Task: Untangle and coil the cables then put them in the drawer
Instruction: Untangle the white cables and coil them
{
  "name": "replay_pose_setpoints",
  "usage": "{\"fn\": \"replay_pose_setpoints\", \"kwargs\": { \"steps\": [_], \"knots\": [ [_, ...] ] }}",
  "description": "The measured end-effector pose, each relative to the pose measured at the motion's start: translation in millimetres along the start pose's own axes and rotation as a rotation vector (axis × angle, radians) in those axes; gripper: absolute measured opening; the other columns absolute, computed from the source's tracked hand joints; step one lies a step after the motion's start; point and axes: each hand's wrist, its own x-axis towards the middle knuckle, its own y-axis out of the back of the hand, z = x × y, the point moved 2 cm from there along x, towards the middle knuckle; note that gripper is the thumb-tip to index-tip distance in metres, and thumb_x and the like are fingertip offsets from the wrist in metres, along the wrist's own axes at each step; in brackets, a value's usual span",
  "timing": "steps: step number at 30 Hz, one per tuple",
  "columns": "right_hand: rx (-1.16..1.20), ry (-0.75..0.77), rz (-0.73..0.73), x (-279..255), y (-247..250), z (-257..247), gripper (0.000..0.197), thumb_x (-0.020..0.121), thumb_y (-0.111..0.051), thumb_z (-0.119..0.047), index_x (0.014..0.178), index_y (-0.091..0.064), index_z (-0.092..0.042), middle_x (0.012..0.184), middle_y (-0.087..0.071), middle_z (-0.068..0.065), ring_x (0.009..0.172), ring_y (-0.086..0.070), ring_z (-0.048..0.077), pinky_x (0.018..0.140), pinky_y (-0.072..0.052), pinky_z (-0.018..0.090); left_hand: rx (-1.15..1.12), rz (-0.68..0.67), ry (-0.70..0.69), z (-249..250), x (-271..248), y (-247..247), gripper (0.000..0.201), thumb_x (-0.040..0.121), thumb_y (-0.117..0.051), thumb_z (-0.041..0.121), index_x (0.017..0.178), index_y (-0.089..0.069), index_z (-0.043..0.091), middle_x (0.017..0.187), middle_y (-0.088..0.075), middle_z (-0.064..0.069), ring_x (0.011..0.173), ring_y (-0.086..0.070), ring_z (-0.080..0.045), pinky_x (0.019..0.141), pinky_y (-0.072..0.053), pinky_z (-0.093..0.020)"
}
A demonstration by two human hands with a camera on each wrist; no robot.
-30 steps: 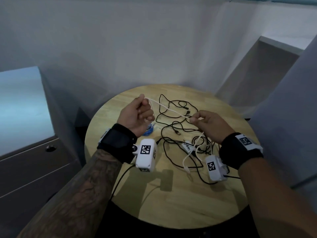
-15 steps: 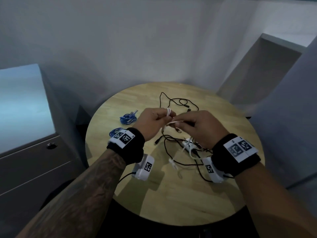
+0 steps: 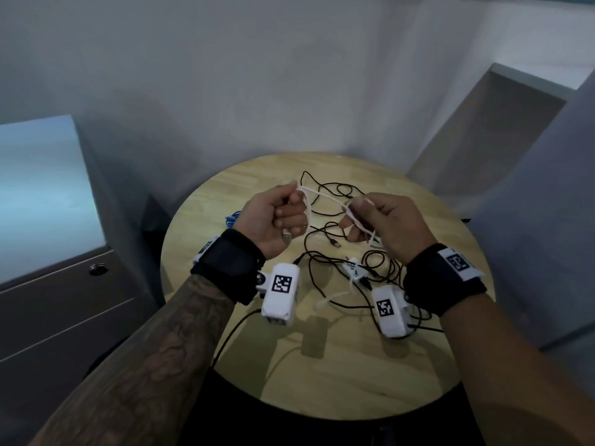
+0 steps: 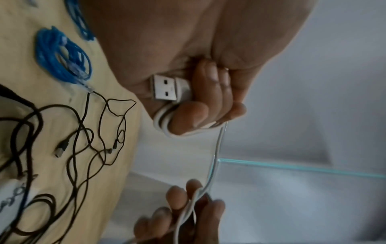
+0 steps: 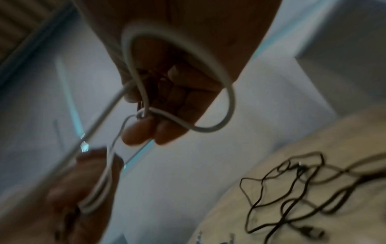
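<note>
White USB cable mid-coil: left hand grips loops, right hand pinches slack. Blue cables coiled at tabletop left edge. Black cables tangled; nothing in drawer yet.

Tangled cables lie mid-table; drawer cabinet stands to its left.

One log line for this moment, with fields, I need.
stage: coiling | left hand: grips white cable loops | right hand: holds same cable | black cables: tangled on table
</note>
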Motion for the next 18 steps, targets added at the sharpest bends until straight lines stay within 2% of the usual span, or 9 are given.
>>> {"fn": "replay_pose_setpoints", "kwargs": {
  "steps": [3,6,8,10,12,14,15,16,18],
  "knots": [
    [0.281,-0.116,0.161,6,5,8,0.027,0.103,-0.051,-0.022,0.096,-0.071,-0.005,0.086,-0.073,0.016,0.075,-0.072,0.025,0.068,-0.061,0.033,-0.134,-0.018,-0.044,9,-1,5,0.031,0.092,-0.045,0.027,0.063,-0.046,0.017,0.045,-0.024,0.009,0.036,-0.022,-0.006,0.041,-0.029,-0.020],
    [0.376,-0.289,0.342,10,26,27,0.025,0.102,-0.053,-0.022,0.090,-0.069,-0.007,0.065,-0.055,0.001,0.049,-0.053,0.011,0.051,-0.046,0.029,-0.249,0.008,-0.165,28,-2,16,0.029,0.086,-0.046,0.025,0.059,-0.047,0.017,0.042,-0.025,0.008,0.033,-0.023,-0.007,0.040,-0.029,-0.020],
    [0.191,-0.342,0.386,10,44,37,0.025,0.100,-0.055,-0.023,0.090,-0.070,-0.007,0.063,-0.046,-0.002,0.045,-0.040,0.010,0.049,-0.035,0.026,-0.311,0.040,-0.249,43,-4,28,0.025,0.083,-0.045,0.023,0.059,-0.048,0.016,0.041,-0.027,0.008,0.034,-0.024,-0.007,0.042,-0.030,-0.020],
    [-0.305,-0.308,0.281,8,50,40,0.023,0.097,-0.057,-0.025,0.087,-0.073,-0.012,0.069,-0.056,-0.005,0.054,-0.049,0.012,0.053,-0.038,0.024,-0.315,0.067,-0.292,50,-6,35,0.019,0.081,-0.045,0.021,0.064,-0.048,0.015,0.044,-0.027,0.008,0.036,-0.025,-0.008,0.046,-0.033,-0.021],
    [-0.645,-0.314,0.033,4,38,42,0.019,0.093,-0.061,-0.025,0.082,-0.074,-0.019,0.081,-0.068,-0.004,0.070,-0.061,0.014,0.059,-0.045,0.024,-0.260,0.080,-0.285,47,-4,34,0.014,0.081,-0.044,0.018,0.068,-0.048,0.015,0.046,-0.027,0.008,0.038,-0.025,-0.008,0.048,-0.034,-0.022],
    [-0.741,-0.389,-0.192,0,18,47,0.015,0.091,-0.062,-0.021,0.079,-0.071,-0.025,0.090,-0.071,-0.003,0.082,-0.064,0.017,0.069,-0.051,0.028,-0.156,0.082,-0.235,36,0,26,0.018,0.087,-0.042,0.017,0.070,-0.050,0.014,0.047,-0.026,0.009,0.039,-0.024,-0.007,0.048,-0.034,-0.022],
    [-0.770,-0.374,-0.237,-1,9,47,0.016,0.091,-0.062,-0.019,0.080,-0.069,-0.029,0.096,-0.071,-0.005,0.088,-0.064,0.015,0.076,-0.052,0.029,-0.097,0.074,-0.203,30,2,21,0.023,0.091,-0.040,0.018,0.072,-0.050,0.013,0.047,-0.026,0.009,0.039,-0.025,-0.007,0.048,-0.034,-0.022],
    [-0.748,-0.331,-0.236,0,2,46,0.019,0.091,-0.060,-0.017,0.082,-0.068,-0.031,0.103,-0.071,-0.007,0.094,-0.064,0.014,0.080,-0.050,0.029,-0.039,0.061,-0.171,23,3,16,0.027,0.095,-0.039,0.020,0.073,-0.051,0.012,0.048,-0.026,0.009,0.039,-0.025,-0.007,0.047,-0.034,-0.023],
    [-0.461,-0.257,-0.142,2,-9,36,0.026,0.095,-0.051,-0.010,0.094,-0.072,-0.024,0.114,-0.069,-0.006,0.103,-0.063,0.012,0.086,-0.047,0.027,0.061,0.035,-0.122,12,5,7,0.030,0.100,-0.037,0.022,0.076,-0.051,0.011,0.049,-0.027,0.009,0.040,-0.026,-0.007,0.048,-0.035,-0.023]
  ]
}}
